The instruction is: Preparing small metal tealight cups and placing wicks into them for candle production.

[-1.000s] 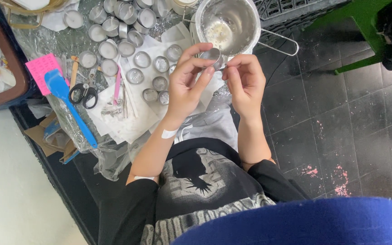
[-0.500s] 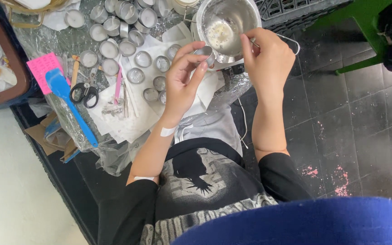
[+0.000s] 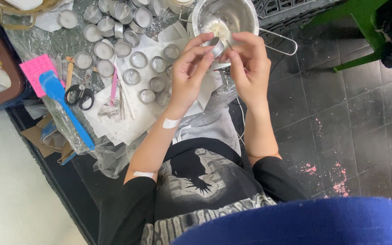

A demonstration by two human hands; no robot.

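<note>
My left hand (image 3: 188,75) holds a small round metal cup (image 3: 214,46) tilted on its side, just in front of a steel pot (image 3: 232,16) with white wax in the bottom. My right hand (image 3: 249,66) is at the cup's mouth, fingertips pinched on something thin that I cannot make out. Both hands meet above the edge of a low work surface covered in clear plastic (image 3: 64,122) and white paper.
Many small metal cups (image 3: 139,59), some filled with white wax, stand on the paper. To the left lie a blue spatula (image 3: 64,106), black scissors (image 3: 80,95) and a pink pad (image 3: 35,70). A brown tray (image 3: 5,77) is far left, a green bench (image 3: 359,31) upper right, dark floor tiles (image 3: 341,118) right.
My right hand reached up to the pot's rim half a second ago and has come back down to the cup held in my left hand.
</note>
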